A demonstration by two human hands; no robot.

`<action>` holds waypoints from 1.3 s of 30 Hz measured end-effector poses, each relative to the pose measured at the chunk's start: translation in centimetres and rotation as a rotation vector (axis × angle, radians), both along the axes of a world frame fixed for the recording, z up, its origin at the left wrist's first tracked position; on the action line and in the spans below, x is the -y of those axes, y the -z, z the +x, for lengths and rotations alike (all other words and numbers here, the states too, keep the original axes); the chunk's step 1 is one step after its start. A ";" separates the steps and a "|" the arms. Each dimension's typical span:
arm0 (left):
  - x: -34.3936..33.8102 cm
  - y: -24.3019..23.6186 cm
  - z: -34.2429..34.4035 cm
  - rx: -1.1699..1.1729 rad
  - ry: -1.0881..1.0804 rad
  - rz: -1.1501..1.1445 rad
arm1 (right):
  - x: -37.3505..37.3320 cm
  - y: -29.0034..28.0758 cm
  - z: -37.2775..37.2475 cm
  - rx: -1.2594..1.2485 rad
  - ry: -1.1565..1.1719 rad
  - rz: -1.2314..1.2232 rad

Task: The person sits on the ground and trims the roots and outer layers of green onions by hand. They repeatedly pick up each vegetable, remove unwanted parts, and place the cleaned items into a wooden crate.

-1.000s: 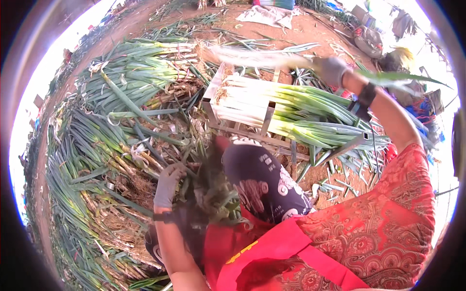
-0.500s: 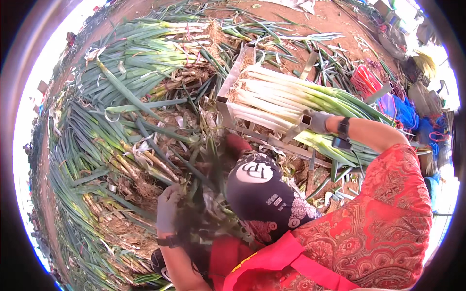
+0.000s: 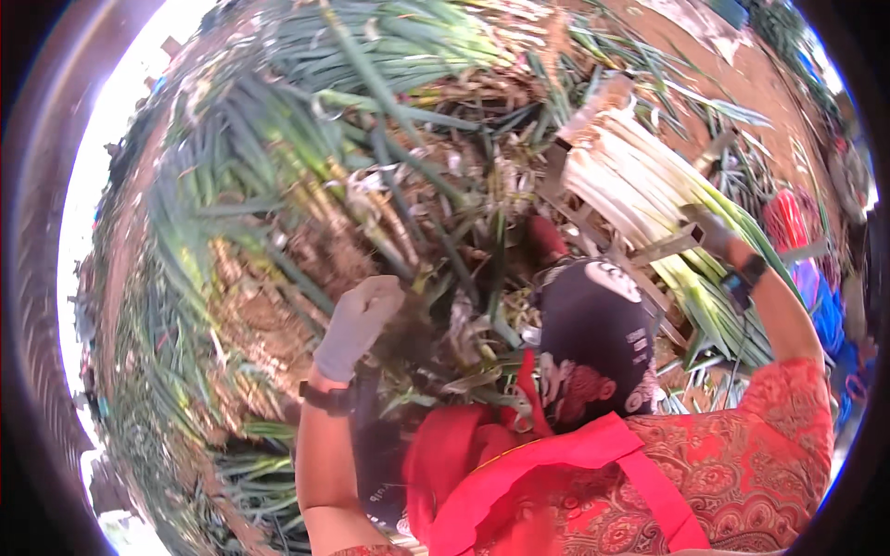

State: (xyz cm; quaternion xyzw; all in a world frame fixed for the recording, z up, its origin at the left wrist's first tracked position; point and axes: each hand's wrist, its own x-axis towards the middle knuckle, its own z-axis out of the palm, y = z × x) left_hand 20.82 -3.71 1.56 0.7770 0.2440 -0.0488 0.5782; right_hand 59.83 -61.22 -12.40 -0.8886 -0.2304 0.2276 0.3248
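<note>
My left hand, in a grey glove, has curled fingers beside roots and loose leaves; I cannot make out what, if anything, is in them. My right hand, also gloved, is lowered onto white-stemmed leeks lying side by side in a metal rack, next to one of its bars; its fingertips are partly hidden. A dark device is strapped at my right wrist. Between my hands are my knee in dark patterned cloth and a red shoe.
Piles of untrimmed leeks with roots lie to the left and at the back. Red string bundles and blue ones sit right of the rack. A pale cloth lies on the dirt ground at the back right.
My right hand has come down from a raised, blurred leek onto the rack's leeks. My view has swung left, so the rack appears farther right. My left hand stays low, fingers curled.
</note>
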 end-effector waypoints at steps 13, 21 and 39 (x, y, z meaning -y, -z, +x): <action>0.3 1.2 -10.9 0.092 -0.277 -0.218 | -36.1 -26.7 -17.0 0.249 -0.874 -0.178; -3.3 2.8 -12.5 0.182 -0.257 -0.144 | -66.8 4.9 -12.1 0.391 -1.014 -0.097; -5.6 4.3 -15.4 0.227 -0.501 -0.112 | -53.1 -0.5 -29.2 -0.557 -0.687 0.111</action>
